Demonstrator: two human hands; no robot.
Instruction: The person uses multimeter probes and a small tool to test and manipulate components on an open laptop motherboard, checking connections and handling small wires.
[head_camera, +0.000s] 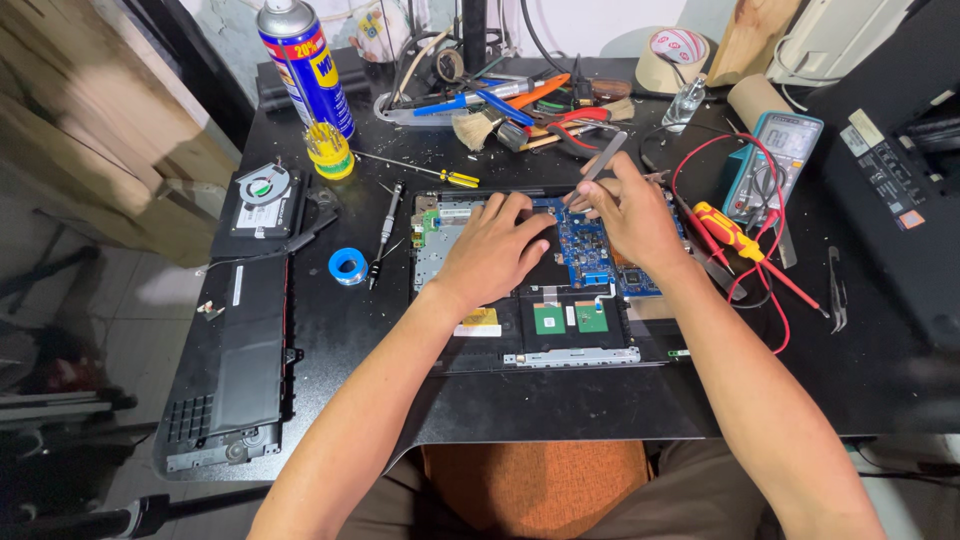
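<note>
An opened laptop base (545, 330) lies in the middle of the black table, its blue circuit board (585, 250) exposed. My left hand (490, 250) rests flat on the laptop's inner parts, fingers spread toward the board. My right hand (632, 212) sits over the board's right side and pinches a flat grey metal tool (603, 160) that points up and away. The tool's lower tip is hidden by my fingers.
A blue and yellow spray can (300, 65), a yellow bit holder (330, 150), a fan (263, 187), a blue tape roll (348, 266), screwdrivers (388, 225), a multimeter (780, 160) with red leads, tweezers (836, 290) and a black cover panel (235, 350) surround the laptop.
</note>
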